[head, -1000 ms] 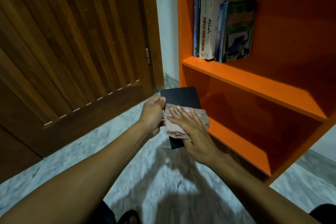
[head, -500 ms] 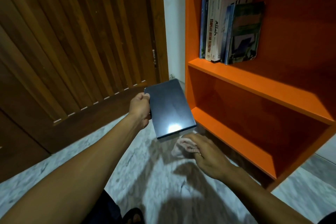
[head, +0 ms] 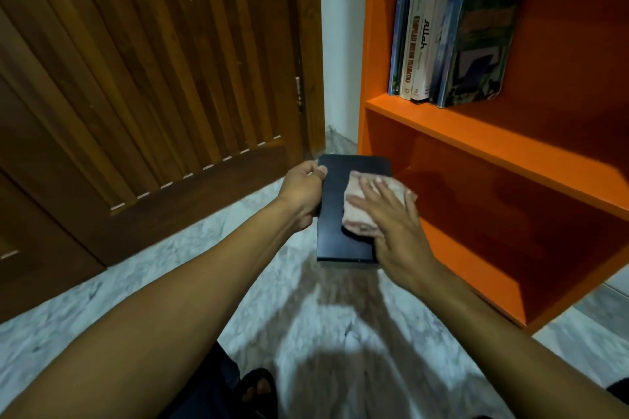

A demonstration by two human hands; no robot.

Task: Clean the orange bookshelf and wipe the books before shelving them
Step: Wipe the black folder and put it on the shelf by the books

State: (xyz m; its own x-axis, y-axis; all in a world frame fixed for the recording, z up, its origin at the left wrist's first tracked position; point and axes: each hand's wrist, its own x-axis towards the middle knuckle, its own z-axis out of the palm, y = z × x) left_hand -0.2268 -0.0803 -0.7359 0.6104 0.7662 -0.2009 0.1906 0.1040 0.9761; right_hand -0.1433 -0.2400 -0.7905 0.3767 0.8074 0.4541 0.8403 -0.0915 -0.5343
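Book [head: 337, 214] mid-frame, above the floor | left hand [head: 303, 194] grips its left edge | right hand [head: 391, 218], fingers spread, presses cloth [head: 360, 211] flat on cover | wipe edge to edge, keep book level, then shelf [head: 476, 133], right side

The scene was dim and warm-toned. Light fell from above and behind, throwing broad soft arm shadows across the pale marbled floor [head: 163, 282]. The orange wooden bookshelf [head: 476, 136] was dark in its recesses. Motion blur softened the floor and nearer forearms; wide-angle distortion bent the slatted brown wooden door [head: 136, 61].
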